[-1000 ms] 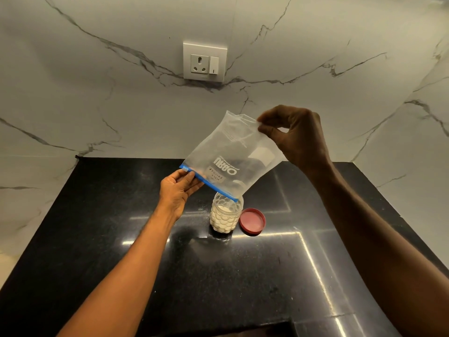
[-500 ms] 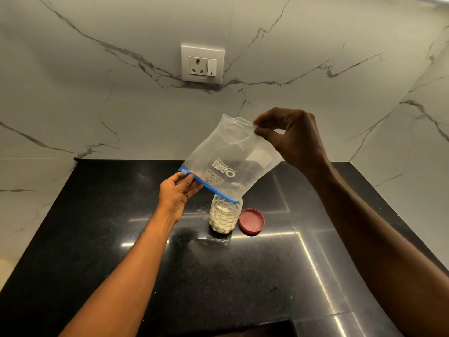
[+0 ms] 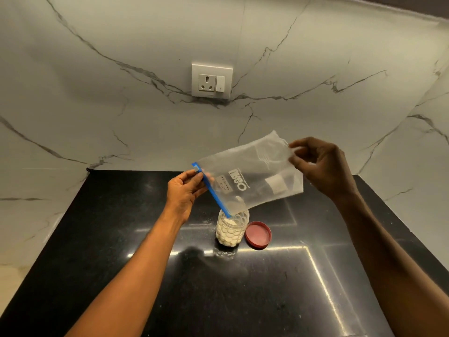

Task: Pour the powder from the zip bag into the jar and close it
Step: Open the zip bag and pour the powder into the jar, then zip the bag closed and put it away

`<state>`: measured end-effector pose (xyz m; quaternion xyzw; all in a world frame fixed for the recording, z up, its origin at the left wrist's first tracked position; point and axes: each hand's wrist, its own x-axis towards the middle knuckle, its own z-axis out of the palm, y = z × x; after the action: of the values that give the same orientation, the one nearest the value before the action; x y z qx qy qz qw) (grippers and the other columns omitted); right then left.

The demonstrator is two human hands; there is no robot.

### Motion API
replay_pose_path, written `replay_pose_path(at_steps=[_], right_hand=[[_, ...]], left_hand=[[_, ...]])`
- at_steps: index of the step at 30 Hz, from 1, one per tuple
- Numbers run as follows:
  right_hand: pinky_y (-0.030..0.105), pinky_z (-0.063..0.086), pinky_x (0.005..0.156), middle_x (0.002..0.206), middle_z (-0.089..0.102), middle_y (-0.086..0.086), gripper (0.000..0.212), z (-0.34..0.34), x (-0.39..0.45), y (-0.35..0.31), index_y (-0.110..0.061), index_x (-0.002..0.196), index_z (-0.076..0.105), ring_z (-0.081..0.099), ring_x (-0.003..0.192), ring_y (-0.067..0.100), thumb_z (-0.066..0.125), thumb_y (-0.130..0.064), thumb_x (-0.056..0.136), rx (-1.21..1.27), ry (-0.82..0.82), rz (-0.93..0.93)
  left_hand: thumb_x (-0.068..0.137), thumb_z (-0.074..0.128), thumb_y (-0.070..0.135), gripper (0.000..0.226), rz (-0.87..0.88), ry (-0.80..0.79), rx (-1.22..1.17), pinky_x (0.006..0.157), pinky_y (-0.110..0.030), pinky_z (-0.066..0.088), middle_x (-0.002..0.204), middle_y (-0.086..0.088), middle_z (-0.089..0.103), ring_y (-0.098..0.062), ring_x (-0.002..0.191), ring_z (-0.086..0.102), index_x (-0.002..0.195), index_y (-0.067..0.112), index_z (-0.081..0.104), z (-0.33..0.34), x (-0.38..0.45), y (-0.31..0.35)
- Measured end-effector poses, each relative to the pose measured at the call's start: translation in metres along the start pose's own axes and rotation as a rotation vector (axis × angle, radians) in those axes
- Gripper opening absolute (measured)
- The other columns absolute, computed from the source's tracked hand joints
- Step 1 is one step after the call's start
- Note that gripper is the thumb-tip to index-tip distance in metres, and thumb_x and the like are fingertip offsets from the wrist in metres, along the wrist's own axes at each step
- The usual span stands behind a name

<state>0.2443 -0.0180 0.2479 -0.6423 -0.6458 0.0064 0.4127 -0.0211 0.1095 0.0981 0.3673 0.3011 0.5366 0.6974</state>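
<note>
Since the earlier frame you have swung the zip bag (image 3: pixel 252 177) flatter, so its blue zip edge now runs steeply down into the jar (image 3: pixel 230 229) instead of lying across its mouth. Your left hand (image 3: pixel 185 193) pinches the upper end of that zip edge to steer the opening, while your right hand (image 3: pixel 320 166) pinches the raised bottom corner so the last powder slides towards the low end. Little powder looks left in the bag; the jar, standing open on the black counter (image 3: pixel 109 239), appears nearly full. Its red lid (image 3: pixel 258 235) lies just beside it, ready for closing. Some spilled grains dot the counter near the jar.
</note>
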Motion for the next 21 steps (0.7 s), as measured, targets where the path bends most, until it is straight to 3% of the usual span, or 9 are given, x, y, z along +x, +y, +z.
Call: replay_pose_path(at_steps=[6,8,10,13,15,17,21], right_hand=[[0.024,0.060,0.073,0.089,0.073,-0.005,0.035,-0.010,-0.041,0.046,-0.018,0.114,0.064,0.071,0.081,0.006,0.076,-0.018,0.081,0.067,-0.122,0.246],[0.029,0.059,0.076,0.092,0.072,-0.004,0.041,-0.014,-0.055,0.054,-0.024,0.115,0.062,0.071,0.084,0.010,0.079,-0.022,0.077,0.131,-0.161,0.336],[0.033,0.059,0.081,0.098,0.071,-0.003,0.048,-0.020,-0.060,0.054,-0.028,0.117,0.061,0.070,0.089,0.012,0.081,-0.030,0.073,0.216,-0.093,0.379],[0.032,0.056,0.084,0.105,0.068,-0.008,0.054,-0.028,-0.053,0.034,-0.029,0.121,0.061,0.067,0.096,0.010,0.076,-0.044,0.071,0.222,0.039,0.331],[0.028,0.055,0.083,0.106,0.067,-0.011,0.054,-0.026,-0.041,0.011,-0.029,0.121,0.061,0.066,0.098,0.006,0.073,-0.049,0.072,0.196,0.047,0.251],[0.026,0.055,0.083,0.106,0.067,-0.010,0.051,-0.020,-0.028,-0.011,-0.026,0.121,0.062,0.065,0.098,0.004,0.073,-0.046,0.076,0.194,0.019,0.186],[0.023,0.056,0.079,0.097,0.070,-0.009,0.030,0.004,-0.011,-0.042,-0.024,0.113,0.066,0.068,0.089,0.002,0.073,-0.030,0.084,0.210,-0.045,0.101]], left_hand=[[0.080,0.073,0.020,0.030,0.054,-0.175,0.079,0.084,-0.037,0.062,0.102,-0.008,0.077,-0.026,0.099,0.073,0.107,0.008,0.072,0.042,0.005,0.039],[0.079,0.074,0.021,0.026,0.080,-0.219,0.174,0.084,-0.036,0.062,0.096,-0.005,0.078,-0.023,0.094,0.074,0.103,0.010,0.073,0.058,0.006,0.052],[0.084,0.073,0.015,0.016,0.117,-0.265,0.277,0.080,-0.033,0.062,0.091,-0.003,0.079,-0.020,0.087,0.076,0.099,0.011,0.074,0.074,0.008,0.066],[0.089,0.071,0.007,0.010,0.176,-0.379,0.437,0.072,-0.027,0.062,0.088,-0.005,0.079,-0.020,0.081,0.077,0.098,0.008,0.074,0.101,0.010,0.086],[0.089,0.071,0.005,0.009,0.202,-0.467,0.556,0.073,-0.031,0.063,0.088,-0.011,0.079,-0.024,0.078,0.076,0.098,0.004,0.074,0.119,0.009,0.097],[0.089,0.071,0.003,0.010,0.243,-0.549,0.716,0.077,-0.037,0.064,0.086,-0.014,0.077,-0.024,0.075,0.075,0.099,0.000,0.073,0.135,0.008,0.105],[0.087,0.074,0.007,0.008,0.339,-0.683,0.985,0.071,-0.033,0.064,0.083,-0.006,0.077,-0.015,0.068,0.074,0.094,0.010,0.074,0.151,0.002,0.117]])
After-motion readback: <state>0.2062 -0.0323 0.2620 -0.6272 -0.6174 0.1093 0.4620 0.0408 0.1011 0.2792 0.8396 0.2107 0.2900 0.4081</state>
